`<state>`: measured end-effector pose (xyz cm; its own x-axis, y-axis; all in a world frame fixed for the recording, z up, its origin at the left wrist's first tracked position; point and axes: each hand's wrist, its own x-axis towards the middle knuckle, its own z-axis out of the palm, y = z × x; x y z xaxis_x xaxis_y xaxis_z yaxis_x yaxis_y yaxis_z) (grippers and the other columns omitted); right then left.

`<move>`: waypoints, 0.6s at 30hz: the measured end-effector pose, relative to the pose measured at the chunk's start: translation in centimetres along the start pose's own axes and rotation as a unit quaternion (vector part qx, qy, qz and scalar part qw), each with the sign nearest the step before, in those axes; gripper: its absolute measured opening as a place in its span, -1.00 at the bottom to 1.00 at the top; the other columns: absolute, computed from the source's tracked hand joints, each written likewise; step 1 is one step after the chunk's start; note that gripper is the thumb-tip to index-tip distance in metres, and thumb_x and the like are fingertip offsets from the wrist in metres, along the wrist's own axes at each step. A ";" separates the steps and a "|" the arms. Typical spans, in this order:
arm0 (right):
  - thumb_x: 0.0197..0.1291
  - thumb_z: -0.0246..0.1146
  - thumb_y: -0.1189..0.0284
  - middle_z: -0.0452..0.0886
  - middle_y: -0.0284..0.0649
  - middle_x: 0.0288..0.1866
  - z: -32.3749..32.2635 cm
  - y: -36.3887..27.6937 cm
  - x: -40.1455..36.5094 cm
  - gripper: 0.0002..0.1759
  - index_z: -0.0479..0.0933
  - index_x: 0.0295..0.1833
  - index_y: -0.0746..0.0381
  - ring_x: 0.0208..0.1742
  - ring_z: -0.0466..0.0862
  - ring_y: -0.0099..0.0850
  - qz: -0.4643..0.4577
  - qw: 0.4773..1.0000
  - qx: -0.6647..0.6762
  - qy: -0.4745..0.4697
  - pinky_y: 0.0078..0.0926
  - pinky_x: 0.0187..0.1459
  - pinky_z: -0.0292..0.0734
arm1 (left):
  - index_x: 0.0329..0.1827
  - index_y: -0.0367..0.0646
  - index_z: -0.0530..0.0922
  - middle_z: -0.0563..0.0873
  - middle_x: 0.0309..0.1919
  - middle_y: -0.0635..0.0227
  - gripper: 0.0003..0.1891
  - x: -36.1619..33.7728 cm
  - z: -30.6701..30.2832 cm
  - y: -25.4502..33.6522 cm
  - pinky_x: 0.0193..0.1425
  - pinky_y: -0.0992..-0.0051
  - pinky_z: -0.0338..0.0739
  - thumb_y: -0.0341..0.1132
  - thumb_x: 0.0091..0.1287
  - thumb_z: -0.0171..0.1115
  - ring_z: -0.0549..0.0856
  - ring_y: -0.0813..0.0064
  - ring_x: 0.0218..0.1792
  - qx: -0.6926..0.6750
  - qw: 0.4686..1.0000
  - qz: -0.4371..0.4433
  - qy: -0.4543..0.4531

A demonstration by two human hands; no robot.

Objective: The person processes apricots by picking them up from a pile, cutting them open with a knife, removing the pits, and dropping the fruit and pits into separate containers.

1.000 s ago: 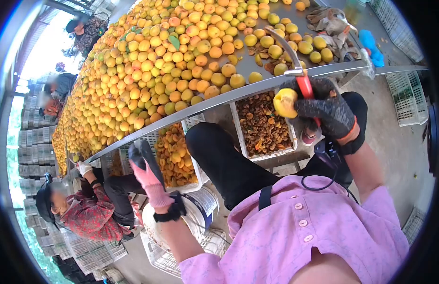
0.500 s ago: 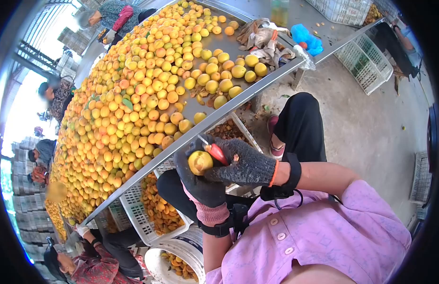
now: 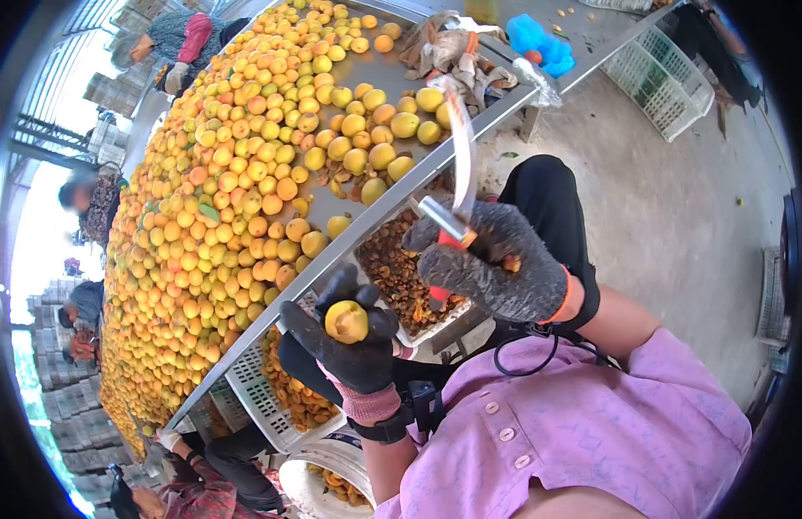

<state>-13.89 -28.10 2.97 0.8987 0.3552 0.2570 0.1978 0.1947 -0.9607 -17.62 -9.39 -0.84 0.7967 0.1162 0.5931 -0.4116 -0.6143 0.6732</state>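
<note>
My left hand (image 3: 353,342), in a black glove, cups a yellow apricot half (image 3: 346,322) with its hollow side showing. My right hand (image 3: 496,264), in a dark grey glove, grips a red-handled knife (image 3: 462,164), whose curved blade points up over the table edge. A small brown thing, maybe a pit, shows against the right glove. Both hands are apart, above my lap and beside the metal table rim (image 3: 332,257). Below them a bin (image 3: 411,281) of brown pits shows between the hands.
A large heap of apricots (image 3: 219,199) covers the table. Rags (image 3: 457,60) and a blue bag (image 3: 539,45) lie near its corner. Beneath the edge stand a white crate (image 3: 254,389) and a bucket (image 3: 332,458) with cut fruit. Several people sit around the table.
My hands have separated: the right moved up and right with the knife, the left down and left with the fruit. The blade and the fruit's hollow are now plainly visible.
</note>
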 end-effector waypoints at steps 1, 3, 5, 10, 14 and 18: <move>0.19 0.23 0.56 0.57 -0.22 -0.11 0.1 0.8 -0.3 -0.76 0.46 -0.02 0.29 -0.23 0.59 -0.56 -0.079 0.995 -0.005 0.060 -0.62 -0.28 0.51 | 0.39 -0.11 0.00 0.58 -0.10 0.10 -0.23 0.1 0.1 0.3 -0.18 0.43 0.60 -0.51 0.19 0.25 0.64 0.36 -0.18 -0.004 1.000 -0.005 -0.019; 0.18 0.25 0.49 0.58 -0.23 -0.20 -0.9 0.6 -1.0 -0.77 0.50 -0.04 0.28 -0.26 0.58 -0.53 -0.064 0.995 -0.042 0.061 -0.56 -0.27 0.49 | 0.36 -0.13 0.07 0.59 -0.09 0.06 -0.30 0.3 0.5 0.9 -0.20 0.43 0.61 -0.48 0.20 0.25 0.64 0.36 -0.20 -0.015 0.998 -0.014 -0.053; 0.14 0.29 0.45 0.59 -0.27 -0.26 -0.9 -0.7 -1.1 -0.74 0.54 -0.04 0.26 -0.26 0.58 -0.51 -0.046 0.995 0.001 0.091 -0.51 -0.24 0.48 | 0.34 -0.15 0.15 0.59 -0.08 0.03 -0.36 0.5 0.8 1.5 -0.22 0.43 0.62 -0.46 0.21 0.24 0.65 0.35 -0.21 -0.025 0.996 -0.023 -0.083; 0.02 0.35 0.57 0.54 -0.20 -0.23 -2.1 0.3 -1.8 -0.77 0.49 -0.19 0.29 -0.19 0.55 -0.41 -0.088 0.995 0.031 0.038 -0.45 -0.17 0.45 | 0.31 -0.19 0.23 0.61 -0.06 -0.02 -0.38 0.3 2.1 2.0 -0.20 0.41 0.63 -0.54 0.15 0.24 0.67 0.33 -0.21 -0.050 0.993 -0.004 -0.104; 0.02 0.36 0.55 0.58 -0.21 -0.30 -2.3 0.9 -2.4 -0.80 0.52 -0.22 0.31 -0.26 0.59 -0.43 -0.031 0.998 0.011 0.058 -0.52 -0.20 0.48 | 0.33 -0.28 0.15 0.64 -0.13 0.02 -0.29 0.4 2.3 2.3 -0.08 0.37 0.60 -0.59 0.08 0.27 0.68 0.34 -0.16 -0.038 0.994 0.041 -0.091; 0.03 0.36 0.53 0.63 -0.15 -0.28 -3.6 -0.5 -2.5 -0.76 0.56 -0.16 0.34 -0.28 0.64 -0.41 -0.006 0.999 -0.035 -0.018 -0.52 -0.24 0.53 | 0.38 -0.25 0.08 0.64 -0.17 0.06 -0.22 -0.4 2.5 1.5 -0.07 0.41 0.57 -0.56 0.09 0.28 0.68 0.33 -0.19 -0.060 0.994 0.046 -0.073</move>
<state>-14.77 -32.38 2.44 0.8814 0.3867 0.2713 0.2367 0.1355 -0.9621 -17.42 -12.33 -1.14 0.8052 -0.0573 0.5903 -0.5293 -0.5185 0.6716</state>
